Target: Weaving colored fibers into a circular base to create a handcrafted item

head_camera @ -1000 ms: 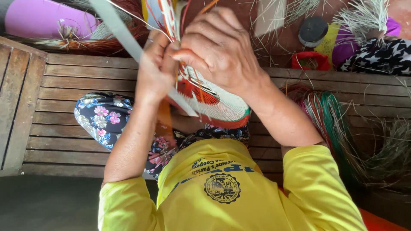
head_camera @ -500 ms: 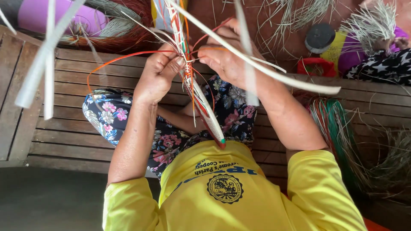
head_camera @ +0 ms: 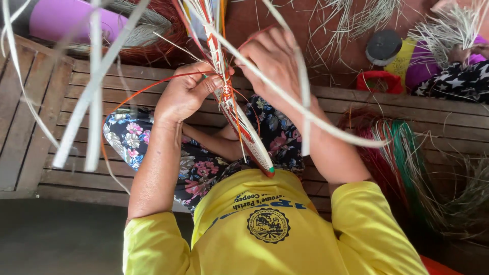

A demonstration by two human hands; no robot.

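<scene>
Edge-on between both hands, the woven panel (head_camera: 244,132) hides its face; left hand (head_camera: 184,94) pinches its strips, right hand (head_camera: 275,63) at two o'clock curls fingers around strands, fingertips hidden.

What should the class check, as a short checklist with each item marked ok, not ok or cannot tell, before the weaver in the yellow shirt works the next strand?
1. Left hand grips the woven piece: ok, fingers pinch its edge.
2. Right hand on the work: ok, it holds strands at the top.
3. Orange strand free of snags: ok, it loops clear to the left.
4. Pale strips out of the way: not ok, they cross the right forearm.
5. Spare coloured strands nearby: ok, on the wooden bench.
6. Weave tightness: cannot tell, seen edge-on.
</scene>
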